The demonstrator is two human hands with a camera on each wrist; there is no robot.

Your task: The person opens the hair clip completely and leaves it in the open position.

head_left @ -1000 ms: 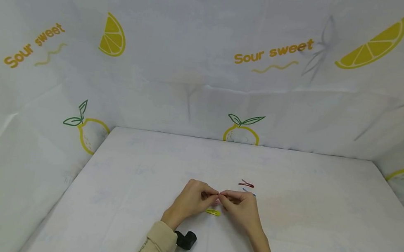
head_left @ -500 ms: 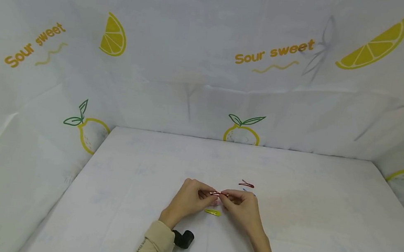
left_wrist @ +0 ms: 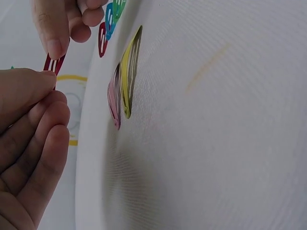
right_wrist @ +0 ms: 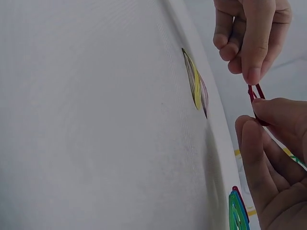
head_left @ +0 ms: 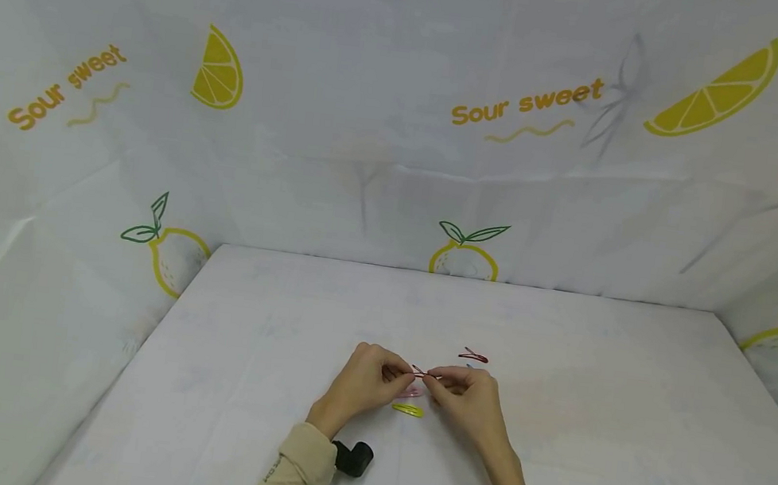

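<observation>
A dark red snap hair clip (head_left: 420, 374) is held up between both hands over the table. My left hand (head_left: 372, 381) pinches one end with thumb and forefinger, and my right hand (head_left: 468, 402) pinches the other. In the left wrist view, the two bars of the held clip (left_wrist: 55, 64) show between the fingertips. Below the hands lie a pink hair clip (head_left: 409, 393) and, nearer the body, a yellow one (head_left: 407, 409). Behind the right hand a second red clip (head_left: 473, 355) rests on the table, with a mostly hidden blue clip (head_left: 470, 366) beside it.
The white-covered table (head_left: 257, 387) meets a white cloth wall (head_left: 336, 204) printed with lemons. A green hair clip (right_wrist: 237, 213) lies with the red and blue ones, behind the right hand. Black wrist cameras (head_left: 354, 459) stick out below both hands.
My left hand has shifted slightly left, and the red clip that its fingers hid before now shows between the two hands. The right hand stays nearly in place. The pink clip shows more.
</observation>
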